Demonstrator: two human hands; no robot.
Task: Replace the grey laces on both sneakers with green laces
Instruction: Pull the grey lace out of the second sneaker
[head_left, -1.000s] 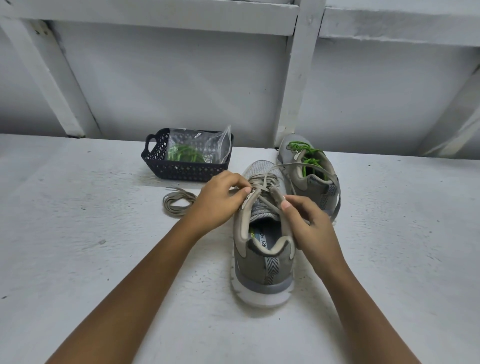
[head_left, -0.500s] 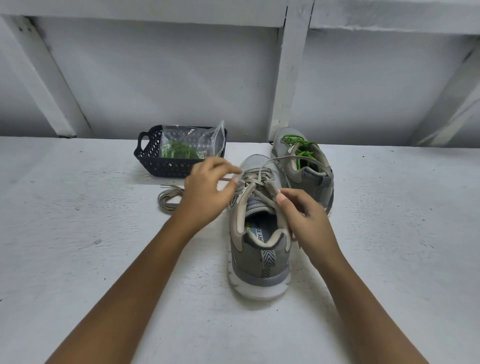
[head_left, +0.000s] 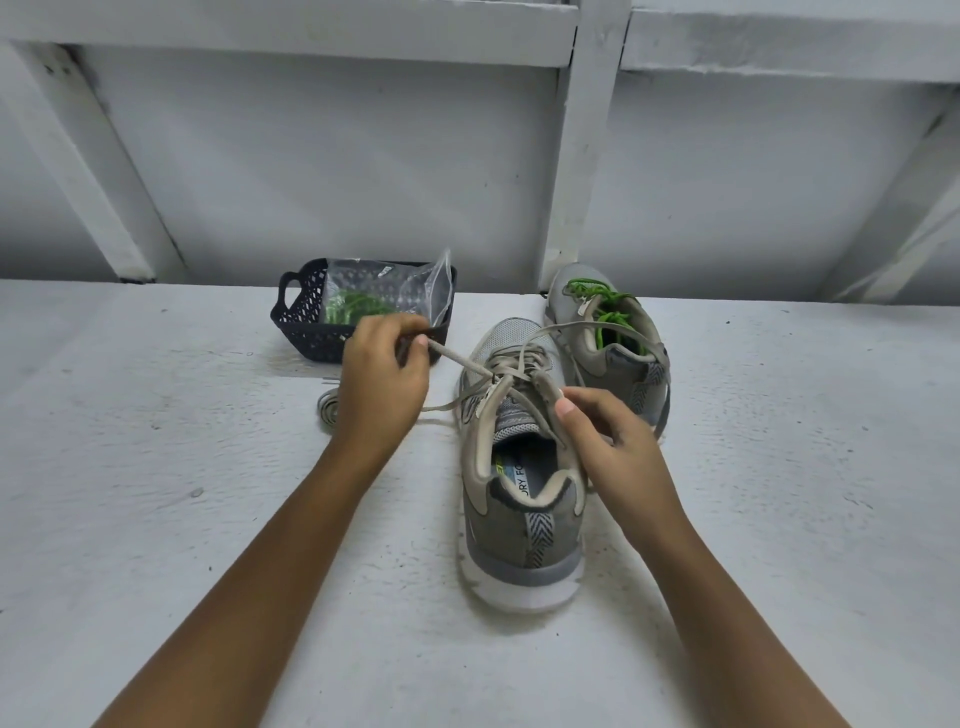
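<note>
While the left hand (head_left: 382, 374) pinches a stretch of the flat grey lace (head_left: 460, 359) between thumb and curled fingers, holding it taut up and to the left of the eyelets, the right hand (head_left: 615, 447) grips the right eyelet edge of the near grey mesh sneaker (head_left: 524, 543), with its thumb against the flap and its fingers curled beside it. That shoe stands heel toward the person on the rough white tabletop (head_left: 156, 519), its lace partly threaded and one long loop trailing off to the right. Just behind it and to the right stands the far grey sneaker (head_left: 621, 364), threaded with a bright green lace (head_left: 605, 318). A loose coil of grey lace (head_left: 327, 410) lies on the tabletop beside the left wrist. Behind the left hand sits a small black perforated plastic basket (head_left: 304, 325) holding a clear plastic bag (head_left: 387, 288) with another green lace inside.
</note>
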